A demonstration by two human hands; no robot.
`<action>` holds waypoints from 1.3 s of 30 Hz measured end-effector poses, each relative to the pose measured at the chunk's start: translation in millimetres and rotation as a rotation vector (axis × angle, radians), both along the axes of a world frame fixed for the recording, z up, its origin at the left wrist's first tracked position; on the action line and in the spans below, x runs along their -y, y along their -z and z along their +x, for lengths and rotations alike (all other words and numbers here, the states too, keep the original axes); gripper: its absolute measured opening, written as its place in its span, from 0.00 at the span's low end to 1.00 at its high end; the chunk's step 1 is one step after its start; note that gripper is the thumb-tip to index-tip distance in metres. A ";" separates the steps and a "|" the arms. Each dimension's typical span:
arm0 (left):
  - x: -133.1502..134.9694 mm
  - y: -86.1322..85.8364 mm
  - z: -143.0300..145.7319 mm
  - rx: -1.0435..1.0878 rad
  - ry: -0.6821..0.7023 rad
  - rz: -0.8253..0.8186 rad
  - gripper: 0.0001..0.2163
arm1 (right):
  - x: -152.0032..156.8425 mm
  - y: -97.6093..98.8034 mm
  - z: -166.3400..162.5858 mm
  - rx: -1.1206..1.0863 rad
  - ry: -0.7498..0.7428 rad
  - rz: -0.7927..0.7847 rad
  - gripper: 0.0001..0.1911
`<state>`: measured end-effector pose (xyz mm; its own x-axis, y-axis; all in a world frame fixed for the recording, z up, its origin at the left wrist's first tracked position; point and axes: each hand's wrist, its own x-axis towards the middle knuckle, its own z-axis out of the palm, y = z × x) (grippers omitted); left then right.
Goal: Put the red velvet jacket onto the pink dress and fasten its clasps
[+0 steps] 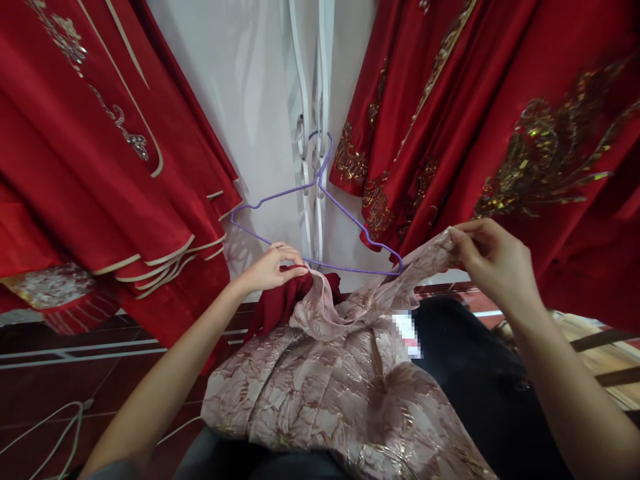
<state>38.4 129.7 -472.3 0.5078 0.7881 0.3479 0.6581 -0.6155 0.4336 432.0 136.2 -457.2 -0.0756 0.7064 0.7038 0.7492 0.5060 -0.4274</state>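
A pale pink brocade garment (320, 380) with a shiny leaf-like pattern spreads across the lower middle, its neckline pulled apart between my hands. My left hand (281, 267) pinches the edge of its left side, beside a piece of dark red cloth (285, 300). Out to the right, my right hand (493, 260) grips the end of the garment's other shoulder between thumb and fingers. A purple hanger (350, 215) hangs by its hook from a white rack (306, 100). The hanger's right end meets the garment's right shoulder; whether it sits inside the cloth I cannot tell.
Red embroidered garments hang on the left (165, 193) and right (450, 120). A white wall (225, 80) stands behind the rack. Black cloth (470, 373) lies right of the pink garment. A pale cord (75, 427) runs over the dark red tiled floor (120, 387).
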 end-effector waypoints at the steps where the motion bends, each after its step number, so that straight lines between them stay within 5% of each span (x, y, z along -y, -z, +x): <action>1: 0.5 0.8 2.4 -0.001 -0.015 0.014 0.11 | 3.1 -6.9 -7.1 -0.050 0.033 -0.006 0.14; 10: 8.6 20.1 57.4 0.031 0.054 0.025 0.05 | -11.2 -52.2 -74.7 0.074 0.043 0.100 0.12; 16: 3.2 27.0 68.9 0.098 0.038 0.013 0.06 | -40.5 -31.8 -92.6 0.066 0.049 0.027 0.15; 22: -1.6 20.7 52.0 0.229 -0.023 0.113 0.08 | -47.3 -13.6 -97.7 0.013 -0.133 0.012 0.14; 25: -5.4 19.7 28.1 0.360 -0.173 0.161 0.10 | -50.5 -16.1 -90.2 -0.003 -0.086 0.026 0.15; 32: 0.9 42.8 -51.0 0.533 -0.786 0.290 0.12 | -52.8 -23.8 -75.3 0.021 -0.042 0.082 0.15; 39: 1.9 53.2 -75.3 0.515 -0.897 0.272 0.11 | -59.3 -20.3 -76.1 -0.010 -0.086 0.135 0.13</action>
<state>-36.9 127.8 -525.5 -0.4770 0.6642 0.5756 0.6950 -0.1159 0.7096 355.9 195.5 -437.0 -0.1240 0.5963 0.7931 0.6970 0.6213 -0.3581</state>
